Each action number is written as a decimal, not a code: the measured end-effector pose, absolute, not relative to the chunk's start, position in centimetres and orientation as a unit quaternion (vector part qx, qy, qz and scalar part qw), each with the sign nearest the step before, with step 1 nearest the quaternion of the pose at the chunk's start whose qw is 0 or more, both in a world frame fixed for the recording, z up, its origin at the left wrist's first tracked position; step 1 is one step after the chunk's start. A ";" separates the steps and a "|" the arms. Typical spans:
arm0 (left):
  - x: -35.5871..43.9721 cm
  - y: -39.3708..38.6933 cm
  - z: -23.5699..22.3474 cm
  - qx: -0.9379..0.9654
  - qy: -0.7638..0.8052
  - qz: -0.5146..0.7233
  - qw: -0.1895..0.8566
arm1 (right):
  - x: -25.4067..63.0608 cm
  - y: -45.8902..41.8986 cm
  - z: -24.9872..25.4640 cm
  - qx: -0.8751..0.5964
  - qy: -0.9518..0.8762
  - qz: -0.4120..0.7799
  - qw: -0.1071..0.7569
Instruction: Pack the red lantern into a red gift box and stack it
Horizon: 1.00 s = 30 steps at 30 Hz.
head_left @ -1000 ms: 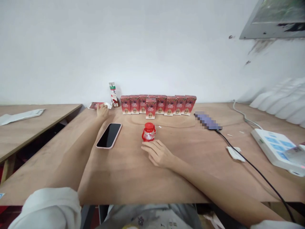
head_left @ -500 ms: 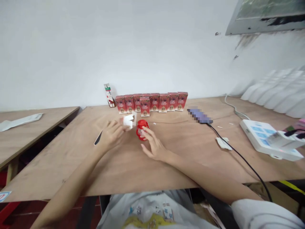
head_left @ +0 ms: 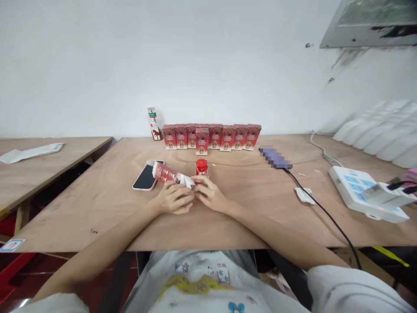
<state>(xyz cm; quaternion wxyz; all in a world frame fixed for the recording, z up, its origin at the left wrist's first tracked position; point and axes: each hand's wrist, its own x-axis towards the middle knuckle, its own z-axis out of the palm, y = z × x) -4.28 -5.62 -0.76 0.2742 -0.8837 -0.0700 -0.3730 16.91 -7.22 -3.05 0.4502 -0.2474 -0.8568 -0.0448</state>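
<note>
Since half a second ago, the right hand [head_left: 212, 195] has left the lantern [head_left: 201, 164] and joined the left hand [head_left: 175, 198]: both grips pinch the carton [head_left: 167, 174], which slants toward ten o'clock. On the counter [head_left: 195, 232], the lantern stands at one o'clock from the hands.

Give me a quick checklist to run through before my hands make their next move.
1. Carton held in left hand: ok.
2. Right hand gripping the carton: cannot tell; fingers at its white end.
3. Red lantern upright: ok, partly hidden behind the right hand.
4. Carton clear of the black-screened phone: cannot tell; they overlap in view.
5. Red boxes standing by the wall: ok.
</note>
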 end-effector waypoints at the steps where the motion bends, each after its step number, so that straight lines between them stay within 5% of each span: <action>1: -4.4 -5.6 -0.5 -0.866 -0.076 -0.405 0.283 | 16.9 -7.1 -3.1 -0.245 -0.857 -0.076 0.446; 4: -4.9 -5.3 1.4 -0.860 -0.108 -0.412 0.282 | 17.1 -6.7 -2.9 -0.230 -0.844 -0.209 0.438; 8: -6.2 -4.7 4.2 -0.928 -0.152 -0.261 0.217 | 17.6 -6.5 -2.7 -0.165 -0.839 -0.325 0.405; 14: -6.9 -4.0 3.7 -0.944 -0.158 -0.270 0.105 | 18.6 -6.2 -3.4 -0.104 -0.886 -0.279 0.354; 23: -6.1 -3.7 0.7 -0.907 -0.185 -0.308 0.220 | 17.4 -7.2 -3.4 -0.233 -0.855 -0.272 0.375; 30: -5.3 -4.6 0.6 -0.886 -0.122 -0.375 0.244 | 16.4 -8.4 -2.5 -0.286 -0.804 -0.209 0.478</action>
